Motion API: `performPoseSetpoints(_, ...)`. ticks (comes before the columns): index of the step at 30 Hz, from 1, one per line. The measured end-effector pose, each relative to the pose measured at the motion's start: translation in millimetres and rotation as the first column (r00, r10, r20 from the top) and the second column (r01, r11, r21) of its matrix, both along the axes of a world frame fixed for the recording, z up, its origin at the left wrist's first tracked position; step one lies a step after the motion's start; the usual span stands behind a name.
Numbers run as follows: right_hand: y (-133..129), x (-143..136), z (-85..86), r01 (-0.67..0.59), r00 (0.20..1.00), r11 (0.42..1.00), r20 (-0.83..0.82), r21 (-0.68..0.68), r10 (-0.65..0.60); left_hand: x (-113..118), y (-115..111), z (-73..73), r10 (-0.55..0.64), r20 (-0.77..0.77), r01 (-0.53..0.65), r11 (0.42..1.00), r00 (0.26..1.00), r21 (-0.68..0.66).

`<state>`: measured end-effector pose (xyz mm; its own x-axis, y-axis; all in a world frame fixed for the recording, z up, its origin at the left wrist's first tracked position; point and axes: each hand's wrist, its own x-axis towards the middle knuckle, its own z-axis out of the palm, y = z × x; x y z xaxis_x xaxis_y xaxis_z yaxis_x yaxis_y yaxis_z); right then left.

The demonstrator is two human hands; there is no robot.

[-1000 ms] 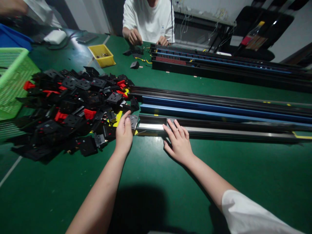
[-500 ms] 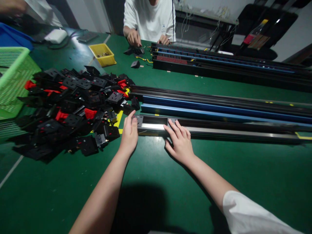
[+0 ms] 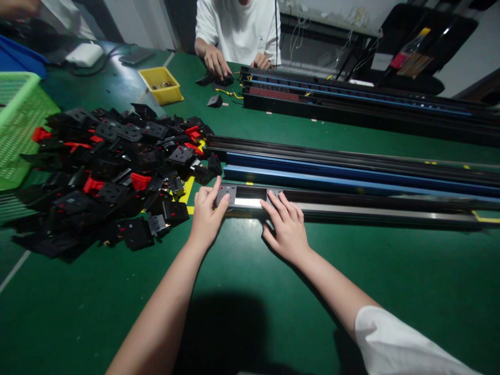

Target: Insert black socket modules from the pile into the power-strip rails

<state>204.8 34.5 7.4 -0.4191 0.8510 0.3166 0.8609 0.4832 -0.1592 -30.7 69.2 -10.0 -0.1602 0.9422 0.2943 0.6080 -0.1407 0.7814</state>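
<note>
A long black metal channel (image 3: 351,212) with a shiny strip lies across the table before me. Set in its left end is a dark socket module (image 3: 231,194), with my left hand (image 3: 205,216) around its outer end, thumb pressing on its face and index finger along the edge. A second socket module (image 3: 270,196) sits a little to the right, mostly covered by the fingers of my right hand (image 3: 287,224). That hand lies flat with its fingers apart. Between the two modules an open stretch of channel shows.
At left is a heap of black and red socket parts (image 3: 117,151), with a green basket (image 3: 37,112) beyond. Blue rails (image 3: 312,176) lie behind the channel. A yellow bin (image 3: 172,94) holds small parts. Across the table, a co-worker's hand (image 3: 216,61) touches dark parts near long black housings (image 3: 281,104).
The left socket module has slid right along the channel under my left hand, narrowing the gap between the modules. My left thumb now rests on its face. My right hand has hardly moved.
</note>
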Motion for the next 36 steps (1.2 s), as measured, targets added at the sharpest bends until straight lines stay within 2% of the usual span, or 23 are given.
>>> performPoseSetpoints(6, 0.0, 1.1, -0.1, -0.001, 1.000, 1.000, 0.014, -0.004, 0.001, 1.0, -0.2, -1.1, -0.021, 0.245, 0.033, 0.998, 0.969, -0.046)
performPoseSetpoints(8, 0.1, 1.5, 0.3, -0.004, 1.000, 1.000, 0.019, -0.009, 0.004, 0.7, 0.1, -2.2, -0.041, 0.246, 0.052, 0.998, 0.968, -0.039)
performPoseSetpoints(13, -0.1, 2.0, 1.0, -0.005, 1.000, 1.000, 0.023, -0.017, 0.006, 1.0, -0.8, 0.7, -0.029, 0.077, 0.028, 1.000, 0.997, 0.011)
performPoseSetpoints(16, 0.0, 2.3, 1.1, -0.005, 1.000, 1.000, 0.027, -0.019, 0.005, 3.0, -3.3, 4.5, -0.097, 0.045, 0.096, 0.995, 0.994, 0.026)
performPoseSetpoints(19, 0.1, 2.6, 1.2, -0.006, 1.000, 1.000, 0.030, -0.018, 0.007, 5.5, -6.5, 6.4, -0.177, -0.095, 0.184, 0.981, 0.980, 0.066)
performPoseSetpoints(24, 0.1, 2.9, 1.8, -0.011, 0.999, 1.000, 0.033, -0.018, 0.012, 10.7, -12.2, 5.1, -0.208, -0.402, 0.283, 0.949, 0.892, 0.137)
performPoseSetpoints(29, 0.4, 3.5, 1.5, -0.028, 0.999, 1.000, 0.027, -0.013, 0.028, 17.0, -16.8, 7.9, -0.221, -0.581, 0.340, 0.935, 0.783, 0.103)
performPoseSetpoints(33, 0.7, 3.8, 0.5, -0.033, 0.999, 0.999, 0.009, -0.011, 0.034, 22.5, -20.0, 16.1, -0.218, -0.692, 0.304, 0.953, 0.688, 0.001)
performPoseSetpoints(36, 0.4, 3.8, 0.5, -0.032, 0.999, 0.999, 0.004, -0.015, 0.032, 29.6, -22.9, 21.9, -0.176, -0.739, 0.233, 0.972, 0.650, -0.026)
